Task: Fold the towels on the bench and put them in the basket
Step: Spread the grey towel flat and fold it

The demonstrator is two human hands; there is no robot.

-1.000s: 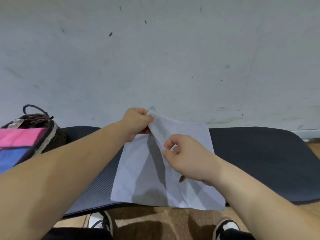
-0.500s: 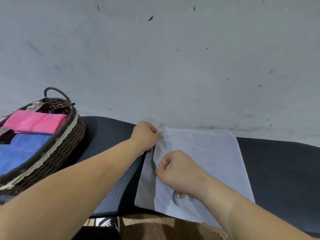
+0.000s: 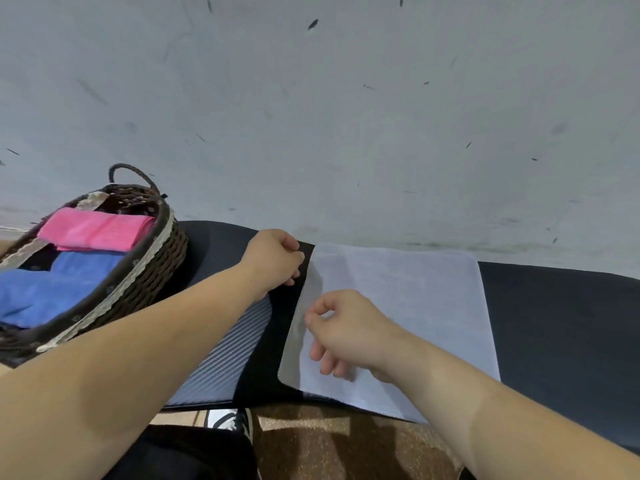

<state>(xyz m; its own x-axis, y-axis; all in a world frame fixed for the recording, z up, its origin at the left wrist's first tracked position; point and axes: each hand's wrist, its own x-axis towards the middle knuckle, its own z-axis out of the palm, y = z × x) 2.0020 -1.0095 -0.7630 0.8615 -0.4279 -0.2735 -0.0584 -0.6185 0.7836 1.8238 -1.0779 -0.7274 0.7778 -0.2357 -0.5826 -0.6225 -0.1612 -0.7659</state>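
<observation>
A pale grey-white towel [image 3: 398, 306] lies spread flat on the black bench [image 3: 561, 323]. My left hand [image 3: 273, 259] hovers just left of the towel's far left corner with its fingers curled; a strip of bare bench shows between hand and cloth, so it holds nothing. Over the towel's left edge, my right hand [image 3: 346, 330] has loosely curled fingers whose tips hang down onto the cloth without gripping it. The dark wicker basket [image 3: 149, 271] stands on the bench's left end and holds a folded pink towel [image 3: 97, 230] and a blue towel [image 3: 52, 289].
A scuffed grey wall [image 3: 311, 116] rises directly behind the bench. A grey ribbed mat [image 3: 225, 355] covers the bench between basket and towel. Brown floor and my black-and-white shoe [image 3: 235, 422] show below the front edge.
Both hands pinched the towel's raised left edge earlier; now that edge lies flat on the bench and both hands have let go. The view has swung left, showing more of the basket.
</observation>
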